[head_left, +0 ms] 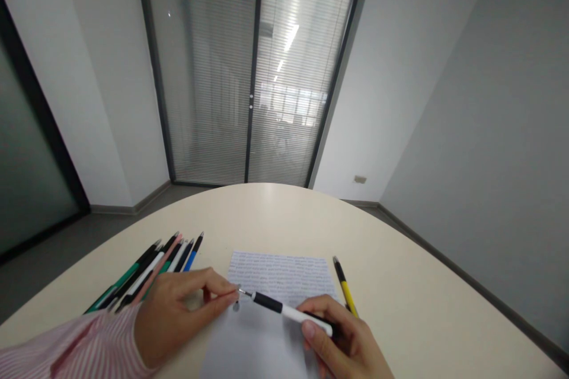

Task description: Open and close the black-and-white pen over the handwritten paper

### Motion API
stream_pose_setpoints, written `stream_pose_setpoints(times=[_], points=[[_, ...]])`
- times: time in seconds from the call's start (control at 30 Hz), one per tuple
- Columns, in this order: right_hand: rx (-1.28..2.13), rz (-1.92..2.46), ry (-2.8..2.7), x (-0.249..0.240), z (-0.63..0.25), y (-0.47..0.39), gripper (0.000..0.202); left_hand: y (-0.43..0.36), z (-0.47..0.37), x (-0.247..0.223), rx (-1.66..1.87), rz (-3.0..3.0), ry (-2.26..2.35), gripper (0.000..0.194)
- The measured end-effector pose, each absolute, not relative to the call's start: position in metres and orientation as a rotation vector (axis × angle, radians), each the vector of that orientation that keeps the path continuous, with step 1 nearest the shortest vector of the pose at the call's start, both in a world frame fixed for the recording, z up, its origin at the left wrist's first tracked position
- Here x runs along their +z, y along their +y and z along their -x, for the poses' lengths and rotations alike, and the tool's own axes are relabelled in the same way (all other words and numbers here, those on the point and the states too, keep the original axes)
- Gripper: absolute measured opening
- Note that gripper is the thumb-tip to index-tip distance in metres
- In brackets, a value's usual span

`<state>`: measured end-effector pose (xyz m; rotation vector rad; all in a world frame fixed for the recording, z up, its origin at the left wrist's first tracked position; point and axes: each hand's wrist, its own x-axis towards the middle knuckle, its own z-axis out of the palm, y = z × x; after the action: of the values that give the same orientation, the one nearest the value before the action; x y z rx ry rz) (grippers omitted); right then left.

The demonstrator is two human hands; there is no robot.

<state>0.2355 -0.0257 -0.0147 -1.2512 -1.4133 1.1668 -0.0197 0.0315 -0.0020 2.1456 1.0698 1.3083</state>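
Observation:
A white pen with a black grip is held slantwise above the paper by my right hand, its fingers closed around the rear of the barrel. The thin metallic point of the pen reaches the fingertips of my left hand. Thumb and forefinger there are pinched on a small silvery piece at the point, mostly hidden by the fingers. Below both hands lies a sheet of paper, its upper part covered with lines of handwriting. A small dark shadow shows on it under the left fingertips.
Left of the sheet, several pens lie side by side, partly behind my left hand. A yellow and black pen rests by the sheet's right edge. The round pale table has its curved far edge before a glass door with blinds.

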Motion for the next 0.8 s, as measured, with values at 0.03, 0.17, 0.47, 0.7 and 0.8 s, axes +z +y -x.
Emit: stream_pose_setpoints(times=[0.03, 0.17, 0.47, 0.7, 0.8], points=[[1.153, 1.253, -1.389, -0.015, -0.235, -0.026, 0.044, 0.029, 0.019, -0.002, 1.3, -2.222, 1.036, 0.011], [1.137, 1.257, -1.327, -0.017, -0.234, -0.027, 0.043, 0.024, 0.017, 0.002, 1.319, -2.413, 0.925, 0.014], [1.144, 1.243, -1.314, -0.014, -0.232, -0.027, 0.042, 0.03, 0.02, 0.0, 1.377, -2.209, 1.139, 0.01], [1.145, 1.291, -1.3, -0.009, -0.23, -0.027, 0.05, 0.036, 0.025, 0.004, 1.398, -2.132, 1.217, 0.01], [1.136, 1.284, -1.282, -0.008, -0.229, -0.028, 0.049, 0.035, 0.029, -0.001, 1.456, -2.193, 1.147, 0.008]])
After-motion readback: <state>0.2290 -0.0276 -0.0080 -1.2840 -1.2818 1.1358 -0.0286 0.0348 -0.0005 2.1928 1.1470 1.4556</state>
